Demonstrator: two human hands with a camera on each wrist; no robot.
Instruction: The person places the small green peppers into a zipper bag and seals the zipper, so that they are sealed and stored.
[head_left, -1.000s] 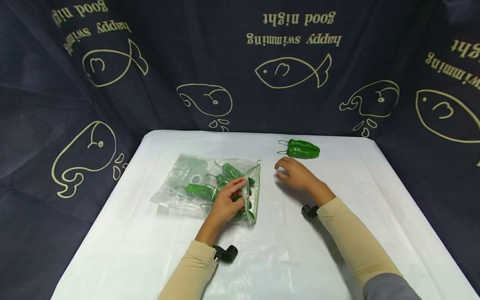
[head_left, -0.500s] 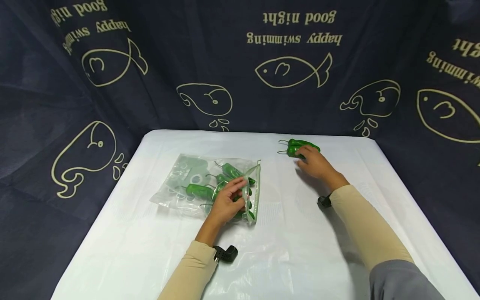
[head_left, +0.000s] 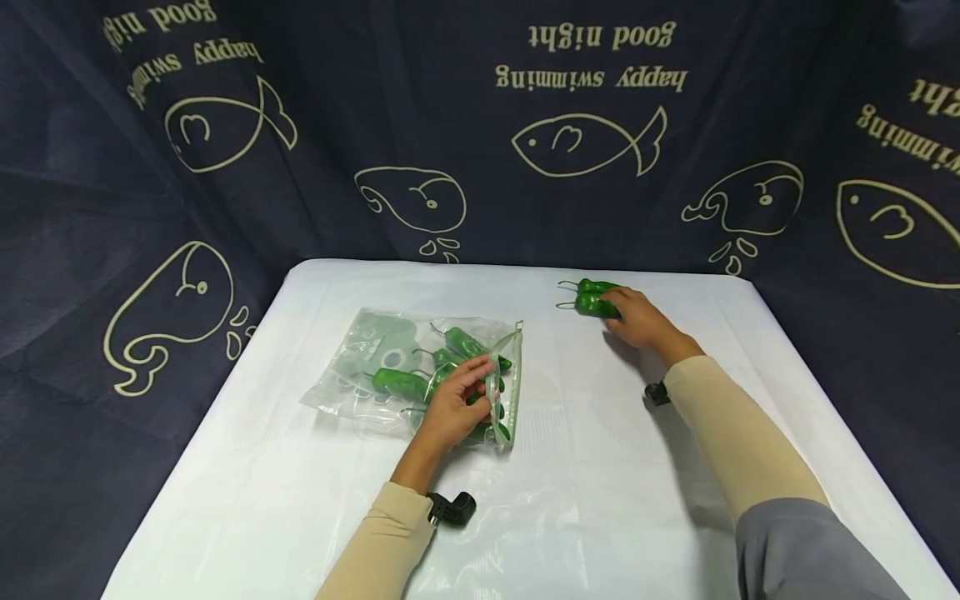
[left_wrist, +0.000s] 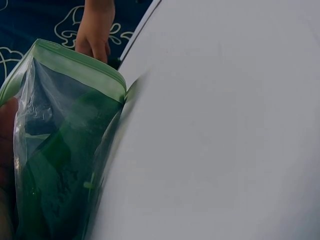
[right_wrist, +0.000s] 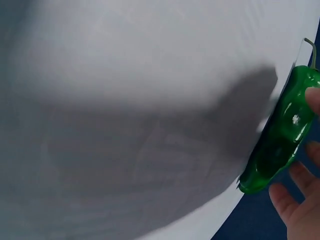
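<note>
The left hand (head_left: 452,404) holds the edge of a clear bag (head_left: 337,379) at its mouth, fingers and thumb bent on the film beside the green zip strip (head_left: 516,375). The right hand (head_left: 642,321) is at a green pepper (head_left: 592,306); in the right wrist view its thumb overlaps one flank while the fingertips come up to the other edge. Whether it grips the pepper firmly, I cannot tell. Just behind lies a second pepper (head_left: 596,285), alongside the first, both stems pointing left; the right hand hides their right ends.

Several more bagged peppers (head_left: 397,382) show through the film, some partly covered by the left hand. The bag lies flat toward the left, its gaping mouth facing right. A small black camera (head_left: 454,508) sits at the left wrist, near a beige sleeve (head_left: 382,533). Everything rests on a white-covered worktop (head_left: 540,517), backed by dark blue cloth (head_left: 480,221) with pale fish outlines.
</note>
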